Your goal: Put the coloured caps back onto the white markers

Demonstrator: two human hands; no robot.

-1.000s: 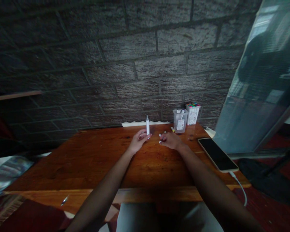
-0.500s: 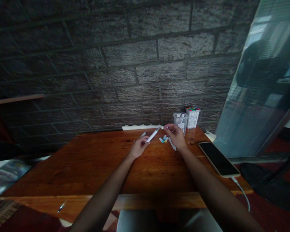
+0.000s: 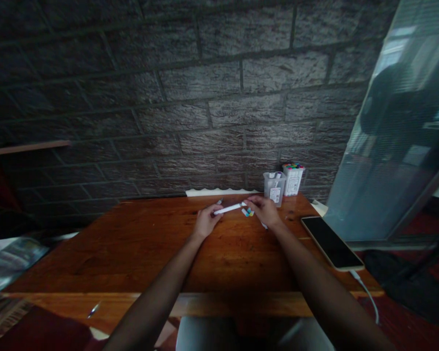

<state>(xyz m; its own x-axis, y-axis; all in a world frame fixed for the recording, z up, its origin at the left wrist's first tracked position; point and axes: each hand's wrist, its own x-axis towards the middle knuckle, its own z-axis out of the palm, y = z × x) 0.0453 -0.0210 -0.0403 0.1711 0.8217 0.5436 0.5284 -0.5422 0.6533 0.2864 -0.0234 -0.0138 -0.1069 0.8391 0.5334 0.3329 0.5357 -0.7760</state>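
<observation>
A white marker (image 3: pixel 228 209) spans the gap between my two hands, tilted slightly up to the right above the table. My left hand (image 3: pixel 206 223) is closed on its left end. At the other end, my right hand (image 3: pixel 265 209) pinches the marker's cap, which meets the tip; whether it is fully seated I cannot tell. Several loose coloured caps (image 3: pixel 248 212) lie on the wood just below the marker. Behind my left hand another marker (image 3: pixel 219 201) rests on the table. Part of one more marker (image 3: pixel 264 226) shows under my right wrist.
Two plastic marker tubs stand near the wall: a clear one (image 3: pixel 274 189) with few markers and a fuller one (image 3: pixel 293 180). A white wavy-edged strip (image 3: pixel 219 193) lies along the wall. A phone (image 3: pixel 332 243) with a charging cable lies on the wooden table (image 3: pixel 139 253) at right.
The marker has swung to a flatter angle, and its tip has met the cap in my right hand. Half a second ago the two were slightly apart.
</observation>
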